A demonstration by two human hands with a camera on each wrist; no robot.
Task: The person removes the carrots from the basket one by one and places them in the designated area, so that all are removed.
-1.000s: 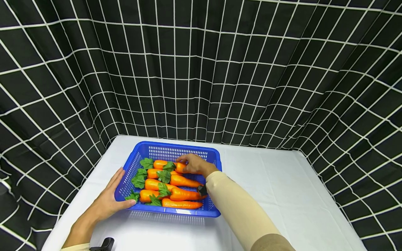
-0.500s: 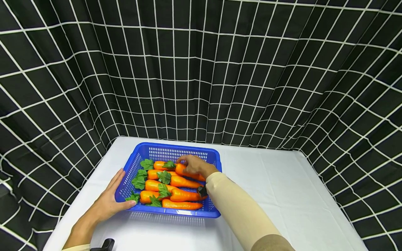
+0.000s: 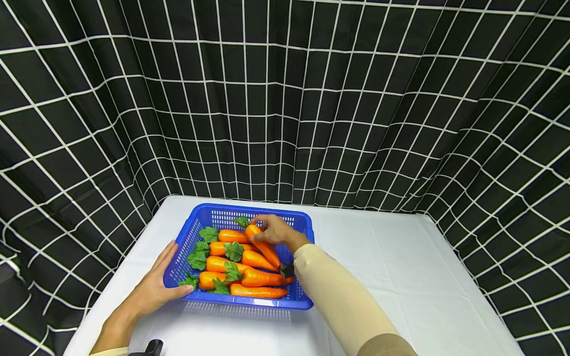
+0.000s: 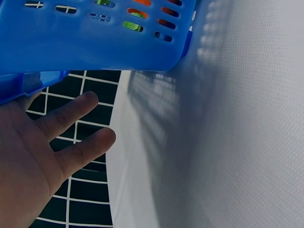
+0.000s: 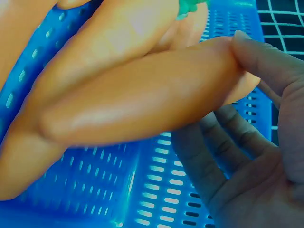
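The left hand [image 3: 149, 291] lies flat on the white table [image 3: 392, 277], fingers straight and slightly spread, pressing against the near left corner of the blue basket [image 3: 187, 237]. Inside the basket several carrots [image 3: 254, 277] lie side by side, long axes running left to right, leafy ends to the left and tips to the right. Further back, the right hand [image 3: 276, 231] pinches one carrot [image 3: 262, 245] near its leafy top, thumb and fingertips [image 5: 251, 47] clamped round it. This carrot is tilted: its green end is raised toward the basket's far wall, its tip points down toward the near right, over the others. Behind hangs a black curtain [image 3: 285, 99] with white grid lines.
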